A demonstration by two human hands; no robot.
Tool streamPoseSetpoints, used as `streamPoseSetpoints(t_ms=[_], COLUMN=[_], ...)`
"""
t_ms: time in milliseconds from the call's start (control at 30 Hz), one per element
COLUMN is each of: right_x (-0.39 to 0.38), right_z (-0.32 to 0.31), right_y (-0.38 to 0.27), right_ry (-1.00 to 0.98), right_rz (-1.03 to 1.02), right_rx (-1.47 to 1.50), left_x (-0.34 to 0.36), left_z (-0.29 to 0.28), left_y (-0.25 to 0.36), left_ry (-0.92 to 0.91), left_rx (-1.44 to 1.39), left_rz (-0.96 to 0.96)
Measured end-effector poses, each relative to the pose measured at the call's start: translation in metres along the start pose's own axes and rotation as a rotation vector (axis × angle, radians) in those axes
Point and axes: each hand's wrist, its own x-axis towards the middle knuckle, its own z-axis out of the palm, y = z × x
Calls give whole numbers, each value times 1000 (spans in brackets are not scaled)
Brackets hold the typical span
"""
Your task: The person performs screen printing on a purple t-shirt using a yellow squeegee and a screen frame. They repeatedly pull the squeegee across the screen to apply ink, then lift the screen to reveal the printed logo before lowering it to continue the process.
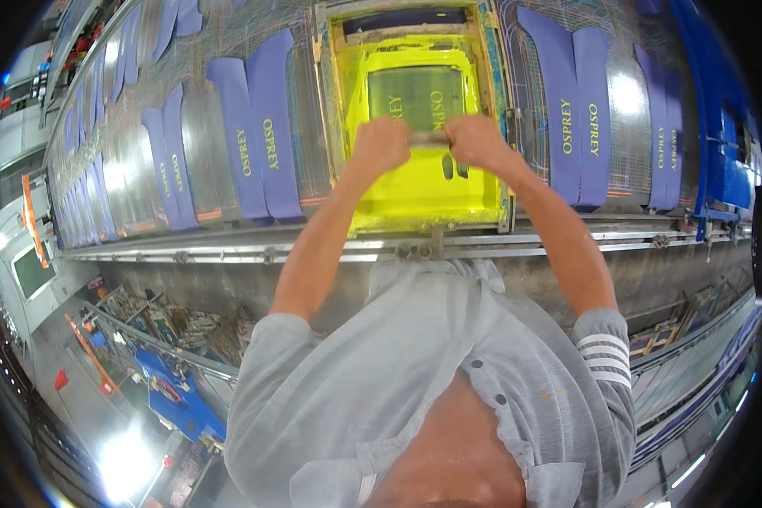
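Both my hands grip a squeegee [429, 139], whose handle shows as a narrow bar between the fists. My left hand [383, 144] is closed round its left end and my right hand [478, 142] round its right end. Below them lies a printing screen [474, 190], its mesh smeared with bright yellow ink. A darker, see-through window [416, 80] in the screen lies just beyond my fists and shows yellow lettering. Two small dark patches mark the ink near my right hand. The squeegee's blade is hidden by my hands and blur.
Purple fabric pieces [267, 118] with yellow lettering lie in pairs on the long table, left of the screen; more purple pieces [559, 110] lie to its right. A metal rail [313, 244] runs along the near edge. Blue machinery [724, 118] stands at the far right.
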Motion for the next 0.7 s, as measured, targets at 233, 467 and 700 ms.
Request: streamPoseSetpoints(t_ms=[233, 467, 700], right_x=[104, 28, -68], right_z=[-72, 3, 60], right_y=[42, 18, -31], right_ry=[141, 277, 260], right_rz=[-15, -134, -137], right_rx=[-150, -38, 9], left_x=[118, 24, -81], left_z=[-54, 2, 40], left_y=[-39, -8, 26], left_ry=[159, 139, 69], left_rx=[-5, -60, -191], left_rz=[46, -16, -45])
